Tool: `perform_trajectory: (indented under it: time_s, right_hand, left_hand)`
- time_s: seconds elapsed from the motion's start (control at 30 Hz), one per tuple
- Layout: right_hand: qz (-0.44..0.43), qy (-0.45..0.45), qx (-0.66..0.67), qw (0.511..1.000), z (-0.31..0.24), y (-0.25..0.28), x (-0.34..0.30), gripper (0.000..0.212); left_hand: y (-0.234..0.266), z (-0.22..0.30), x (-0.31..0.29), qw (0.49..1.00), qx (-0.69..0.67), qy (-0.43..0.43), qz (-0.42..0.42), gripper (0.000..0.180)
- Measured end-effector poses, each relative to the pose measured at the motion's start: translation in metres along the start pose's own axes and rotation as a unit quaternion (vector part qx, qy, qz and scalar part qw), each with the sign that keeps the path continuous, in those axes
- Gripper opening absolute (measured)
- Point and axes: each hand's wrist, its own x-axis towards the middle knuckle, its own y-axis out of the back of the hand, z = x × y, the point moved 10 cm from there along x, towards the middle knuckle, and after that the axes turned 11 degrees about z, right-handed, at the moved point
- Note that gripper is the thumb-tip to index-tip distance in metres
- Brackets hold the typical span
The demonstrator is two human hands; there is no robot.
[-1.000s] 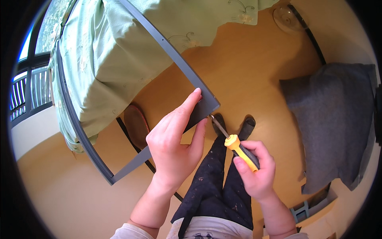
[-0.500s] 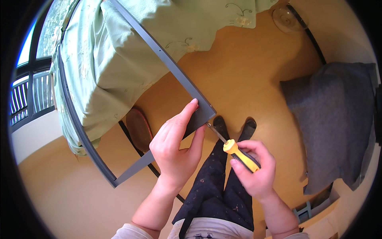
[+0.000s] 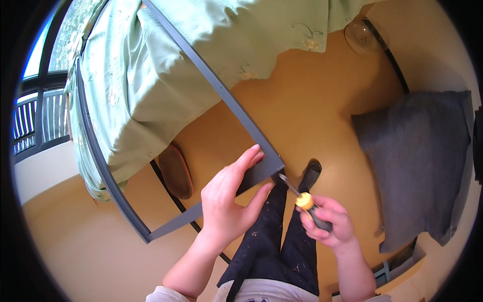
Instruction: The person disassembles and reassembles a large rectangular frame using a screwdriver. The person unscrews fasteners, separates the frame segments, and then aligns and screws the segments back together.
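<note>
A dark grey rectangular frame (image 3: 221, 87) slants across the view, its near corner in front of me. My left hand (image 3: 229, 201) is at that corner, fingers over the near bar and thumb on its lower side. In my right hand (image 3: 329, 221) is a screwdriver (image 3: 305, 202) with a yellow and black handle, the fingers wrapped round it. Its metal shaft points up and left, with the tip just below the frame's corner. Whether the tip touches the frame, I cannot tell. No screw can be made out there.
A pale green embroidered cloth (image 3: 166, 100) drapes under the frame's far part. On the right hangs a dark grey cloth (image 3: 412, 166). A brown oval object (image 3: 175, 171) lies on the tan floor (image 3: 297, 95), left of my legs. Windows (image 3: 45, 116) stand at the far left.
The frame's near corner and my left hand have shifted down and right. The screwdriver has moved the same way, and my right fingers have closed further round its handle.
</note>
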Motion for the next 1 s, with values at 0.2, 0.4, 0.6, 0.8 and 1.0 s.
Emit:
perform_trajectory:
  time_s: [0.2, 0.4, 0.6, 0.8, 1.0]
  right_hand:
    - [0.148, 0.094, 0.042, 0.984, 0.002, 0.117, -0.038, 0.035]
    - [0.387, 0.073, 0.065, 0.917, 0.068, 0.227, -0.098, 0.031]
    - [0.337, 0.145, -0.062, 0.928, 0.053, 0.157, -0.146, 0.021]
    - [0.330, 0.345, -0.395, 0.785, -0.168, 0.049, -0.141, 0.030]
    - [0.177, 0.629, -0.677, 0.340, -0.403, -0.263, -0.041, 0.026]
  left_hand:
    - [-0.007, -0.023, 0.006, 0.986, -0.036, 0.094, -0.129, 0.049]
    - [-0.021, -0.038, 0.022, 0.971, -0.064, 0.139, -0.182, 0.032]
    - [0.002, -0.014, 0.007, 0.988, 0.081, 0.018, -0.130, 0.038]
    - [-0.026, -0.016, 0.012, 0.929, -0.151, 0.199, -0.275, 0.033]
    - [-0.053, -0.067, -0.021, 0.735, -0.367, 0.411, -0.395, 0.030]
